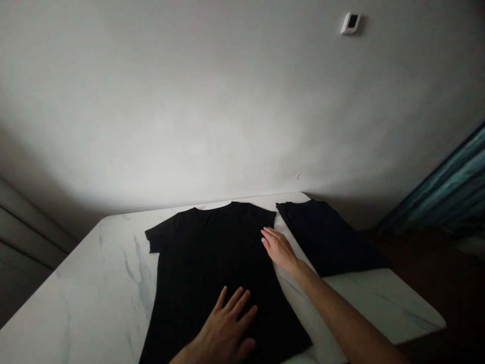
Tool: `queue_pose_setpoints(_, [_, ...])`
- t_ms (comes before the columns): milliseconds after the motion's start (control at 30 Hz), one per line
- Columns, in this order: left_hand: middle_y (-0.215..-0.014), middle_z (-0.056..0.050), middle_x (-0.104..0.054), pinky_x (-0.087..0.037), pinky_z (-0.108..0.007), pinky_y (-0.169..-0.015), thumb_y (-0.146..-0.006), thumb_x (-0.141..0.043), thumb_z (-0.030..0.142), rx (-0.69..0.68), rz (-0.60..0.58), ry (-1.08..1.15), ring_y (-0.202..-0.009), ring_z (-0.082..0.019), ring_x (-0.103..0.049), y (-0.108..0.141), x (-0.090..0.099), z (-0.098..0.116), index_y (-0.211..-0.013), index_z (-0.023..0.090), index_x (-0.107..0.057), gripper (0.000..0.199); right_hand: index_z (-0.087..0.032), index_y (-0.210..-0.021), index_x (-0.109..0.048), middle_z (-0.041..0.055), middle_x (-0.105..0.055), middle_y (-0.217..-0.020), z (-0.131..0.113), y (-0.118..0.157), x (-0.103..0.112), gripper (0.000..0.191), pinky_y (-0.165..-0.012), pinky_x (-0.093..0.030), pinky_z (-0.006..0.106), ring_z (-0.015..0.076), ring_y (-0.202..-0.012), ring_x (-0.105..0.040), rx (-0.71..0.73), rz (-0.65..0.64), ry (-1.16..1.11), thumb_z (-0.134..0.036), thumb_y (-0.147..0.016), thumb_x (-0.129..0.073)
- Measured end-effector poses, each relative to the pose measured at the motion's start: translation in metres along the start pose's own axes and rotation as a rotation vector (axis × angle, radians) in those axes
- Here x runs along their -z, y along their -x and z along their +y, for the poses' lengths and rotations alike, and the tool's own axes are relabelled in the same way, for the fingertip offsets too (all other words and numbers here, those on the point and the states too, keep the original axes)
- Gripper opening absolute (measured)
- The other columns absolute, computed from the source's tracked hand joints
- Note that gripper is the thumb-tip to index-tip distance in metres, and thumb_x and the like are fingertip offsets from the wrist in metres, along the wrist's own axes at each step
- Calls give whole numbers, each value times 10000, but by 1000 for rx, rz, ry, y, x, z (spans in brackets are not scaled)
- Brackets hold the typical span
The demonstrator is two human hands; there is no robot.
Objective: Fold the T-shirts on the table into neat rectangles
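Note:
A black T-shirt lies spread out on a white marbled table, its neckline toward the wall and its lower edge partly out of view. My left hand rests over the lower middle of the shirt, fingers spread and holding nothing. At the shirt's right side, just below the right sleeve, is my right hand, palm down with its fingers stretched out close together. Its fingertips are over the fabric's edge. Whether either palm presses on the cloth is hard to tell.
Dark folded clothing lies on the table to the right of the shirt. Behind the table stands a pale wall with a small white device high on it. A bluish curtain hangs at the far right.

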State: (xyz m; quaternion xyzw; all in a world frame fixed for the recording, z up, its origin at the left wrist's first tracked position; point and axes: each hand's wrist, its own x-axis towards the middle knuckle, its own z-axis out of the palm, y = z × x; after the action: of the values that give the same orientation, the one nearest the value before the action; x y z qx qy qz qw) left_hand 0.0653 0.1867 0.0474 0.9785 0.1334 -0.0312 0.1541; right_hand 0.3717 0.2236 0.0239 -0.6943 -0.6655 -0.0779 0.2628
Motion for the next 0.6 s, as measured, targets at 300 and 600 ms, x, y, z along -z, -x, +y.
queue_pose_setpoints(300, [-1656, -101, -248, -284, -624, -1177, -1010, -472, 425, 202, 201, -201, -1508, -318, -270, 5, 0, -77, -1582, 322, -252, 622, -183, -1569, -339, 155, -338, -1606, -28, 116, 14, 696, -1180, -298, 589, 330, -1479, -331, -48, -300, 36, -499, -972, -509])
queue_pose_setpoints(600, [-1638, -76, -308, -349, -572, -1156, -976, -516, 425, 280, 297, -326, -1460, -318, -382, 71, -19, -71, -1588, 348, -227, 681, -214, -1549, -387, 127, -413, -1578, -18, 148, 21, 642, -1167, -330, 550, 322, -1457, -376, -87, -244, 95, -533, -993, -435])
